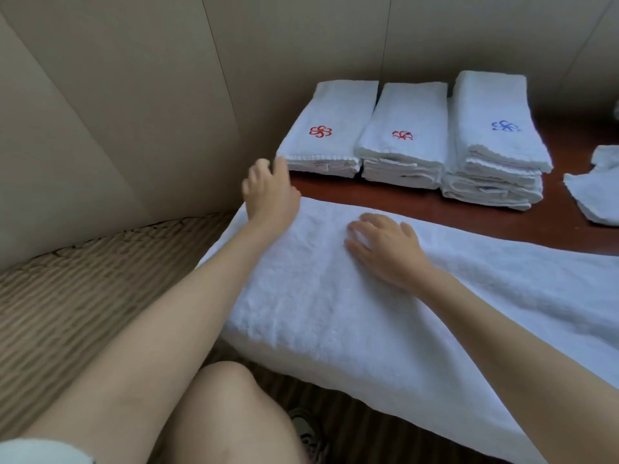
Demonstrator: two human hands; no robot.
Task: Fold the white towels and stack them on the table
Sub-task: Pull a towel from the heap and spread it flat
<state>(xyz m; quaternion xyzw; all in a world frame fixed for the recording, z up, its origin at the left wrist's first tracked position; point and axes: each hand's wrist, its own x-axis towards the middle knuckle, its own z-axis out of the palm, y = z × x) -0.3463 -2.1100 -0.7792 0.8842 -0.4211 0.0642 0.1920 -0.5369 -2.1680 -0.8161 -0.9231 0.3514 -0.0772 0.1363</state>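
Beige wall panels (140, 95) closed off the corner behind the dark red table (435, 209), where three stacks (412, 139) of folded white towels sat side by side at the back, two marked in red and one in blue. Your towel (335, 296) lay spread flat across the near edge of the table, hanging over the front, with more loose cloth (596, 192) at the far right. It looked thick, soft and limp, so it would likely sag and drag unless you took it by the corners or the short left edge. Your left hand (269, 192) sat at the towel's far left corner, fingers loosely curled; whether they pinched the cloth I could not tell. Your right hand (385, 246) lay flat and spread on the middle of the towel, pressing it down and gripping nothing.
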